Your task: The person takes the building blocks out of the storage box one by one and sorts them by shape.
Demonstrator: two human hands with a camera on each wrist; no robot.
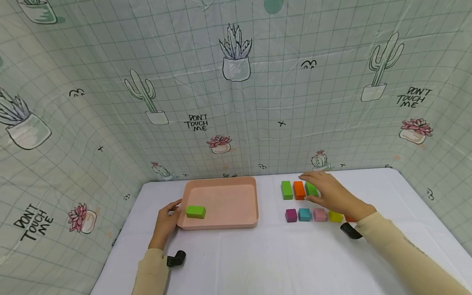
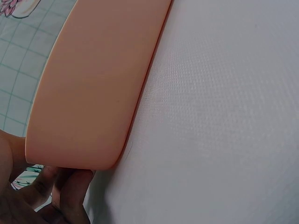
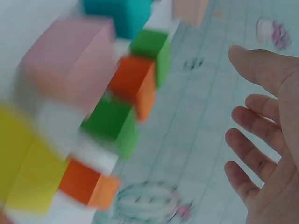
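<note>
My left hand (image 1: 166,221) is at the left side of a peach tray (image 1: 225,209), with its fingertips against the outer wall; in the left wrist view its fingers (image 2: 74,191) bend loosely beside the tray's corner. A light green block (image 1: 196,212) lies inside the tray, near its left wall. Over the right end of the back row of blocks hovers my right hand (image 1: 328,190), thumb and fingers apart and nothing between them. That row shows a green block (image 1: 287,190), an orange block (image 1: 299,191) and another green block (image 1: 311,189), partly covered by the hand.
In front stands a row with purple (image 1: 291,215), teal (image 1: 304,214), pink (image 1: 319,215) and yellow (image 1: 335,216) cubes, plus an orange one (image 1: 349,218) half hidden by the right wrist. A further orange block (image 3: 88,184) shows in the right wrist view. A patterned cloth (image 1: 258,102) hangs behind.
</note>
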